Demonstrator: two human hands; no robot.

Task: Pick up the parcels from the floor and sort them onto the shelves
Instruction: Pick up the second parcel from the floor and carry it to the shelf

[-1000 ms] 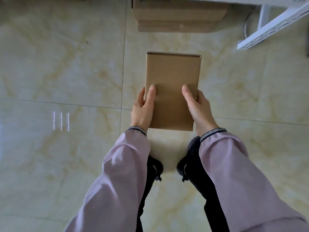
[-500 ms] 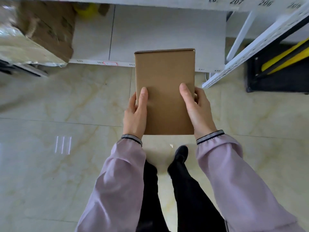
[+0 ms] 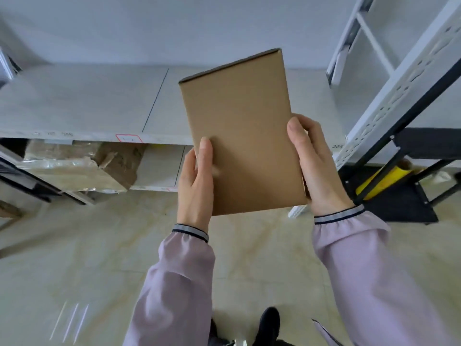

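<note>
A flat brown cardboard parcel (image 3: 242, 131) is held up in front of me, tilted slightly left, its far end over a white shelf board (image 3: 87, 101). My left hand (image 3: 195, 183) grips its lower left edge, thumb on top. Gripping the lower right edge is my right hand (image 3: 313, 166), thumb on the top face. The fingers of both hands are hidden under the parcel.
A plastic-wrapped cardboard box (image 3: 82, 166) lies on the lower shelf at left. A white perforated upright (image 3: 399, 96) of the rack rises at right, with a yellow roll (image 3: 384, 178) on a black stand behind it. Marble floor (image 3: 74, 258) lies below.
Both hands have raised the parcel from near the floor up to shelf height and tilted it. My view has lifted from the floor toward the shelves.
</note>
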